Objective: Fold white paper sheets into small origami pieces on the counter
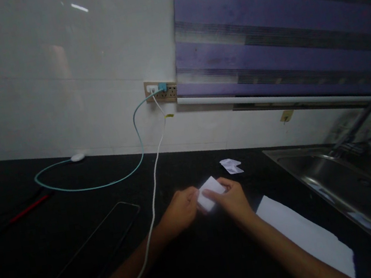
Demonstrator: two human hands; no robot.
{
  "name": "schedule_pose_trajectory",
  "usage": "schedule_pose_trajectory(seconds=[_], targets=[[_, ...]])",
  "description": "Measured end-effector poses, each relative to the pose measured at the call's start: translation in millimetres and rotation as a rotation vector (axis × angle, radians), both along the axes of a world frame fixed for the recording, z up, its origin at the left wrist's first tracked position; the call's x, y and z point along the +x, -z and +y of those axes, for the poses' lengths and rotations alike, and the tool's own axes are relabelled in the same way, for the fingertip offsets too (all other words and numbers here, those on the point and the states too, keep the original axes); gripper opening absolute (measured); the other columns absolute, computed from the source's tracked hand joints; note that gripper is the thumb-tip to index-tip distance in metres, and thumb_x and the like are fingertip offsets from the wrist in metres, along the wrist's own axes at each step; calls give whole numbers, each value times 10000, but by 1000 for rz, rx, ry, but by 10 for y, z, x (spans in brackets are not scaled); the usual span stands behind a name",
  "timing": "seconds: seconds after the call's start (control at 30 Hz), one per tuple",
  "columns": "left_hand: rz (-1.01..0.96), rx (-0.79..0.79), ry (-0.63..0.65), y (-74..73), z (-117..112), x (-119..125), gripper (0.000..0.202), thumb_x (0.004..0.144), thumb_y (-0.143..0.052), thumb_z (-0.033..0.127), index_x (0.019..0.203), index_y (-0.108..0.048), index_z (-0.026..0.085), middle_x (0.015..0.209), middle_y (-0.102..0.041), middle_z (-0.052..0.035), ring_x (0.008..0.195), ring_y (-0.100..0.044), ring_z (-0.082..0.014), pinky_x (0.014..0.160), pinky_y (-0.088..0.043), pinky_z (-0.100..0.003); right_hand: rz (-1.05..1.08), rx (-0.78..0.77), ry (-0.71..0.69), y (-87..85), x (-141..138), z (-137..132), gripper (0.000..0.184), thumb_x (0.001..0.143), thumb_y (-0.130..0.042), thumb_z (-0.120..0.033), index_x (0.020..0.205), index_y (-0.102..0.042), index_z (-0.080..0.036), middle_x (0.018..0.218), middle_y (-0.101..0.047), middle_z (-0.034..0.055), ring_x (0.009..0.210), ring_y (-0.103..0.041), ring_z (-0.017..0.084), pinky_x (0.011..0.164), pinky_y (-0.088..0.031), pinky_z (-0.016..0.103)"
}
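Note:
Both my hands meet over the black counter (15,224), pinching a small folded piece of white paper (210,190). My left hand (179,210) grips its left edge with closed fingers. Closed on the right side is my right hand (230,199), thumb lying on top of the paper. A larger white sheet (306,235) lies flat on the counter just right of my right forearm. Beyond my hands, a small folded white paper shape (232,166) rests on the counter.
A dark phone (99,248) lies at left. A white cable (154,187) and a teal cable (114,179) run from the wall socket (161,91). A red pen (29,208) lies far left. A steel sink (353,187) with faucet (363,121) is at right, under a purple blind (281,28).

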State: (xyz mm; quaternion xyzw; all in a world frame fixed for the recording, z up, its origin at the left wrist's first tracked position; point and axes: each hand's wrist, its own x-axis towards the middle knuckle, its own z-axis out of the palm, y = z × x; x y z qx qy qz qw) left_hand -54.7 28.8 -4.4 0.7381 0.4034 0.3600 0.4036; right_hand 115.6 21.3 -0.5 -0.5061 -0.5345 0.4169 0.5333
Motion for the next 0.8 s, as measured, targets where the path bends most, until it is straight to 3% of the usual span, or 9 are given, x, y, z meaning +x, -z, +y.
schedule_pose_trajectory(seconds=[0.23,0.4,0.57,0.7,0.8], targets=[[-73,-21,130,-14,57,-94,415,899,-454,445,679,-612,131,673,-641,-32,628,-595,-137,596,-421,-223,40,-14,-58,10,32,17,352,611,-795,-407,802,-678,-135,707,-702,53,558,-619,166,514,-460,249],[-96,-9,106,3,132,-182,463,892,-468,468,594,-579,132,471,-492,28,448,-437,-82,482,-314,-197,96,-33,-216,57,48,47,378,674,-751,-423,912,-688,-137,750,-712,64,611,-645,178,557,-477,263],[-177,-189,113,23,156,-144,439,855,-504,522,728,-631,121,403,-487,34,339,-361,-64,388,-220,-190,15,18,-206,17,98,51,329,715,-715,-411,869,-720,-120,739,-716,70,613,-646,182,543,-467,256],[-379,-485,94,54,186,-78,504,832,-441,635,861,-559,145,524,-613,-19,375,-523,-112,341,-221,-174,-129,116,-123,-36,78,-10,249,759,-670,-357,840,-751,-135,724,-727,52,635,-662,202,554,-486,267],[-404,-595,82,70,217,-80,557,822,-391,685,841,-533,146,514,-623,-39,380,-566,-131,330,-248,-175,-243,250,-129,-49,52,-73,190,787,-614,-249,893,-761,-193,858,-750,46,785,-696,230,702,-537,318]])
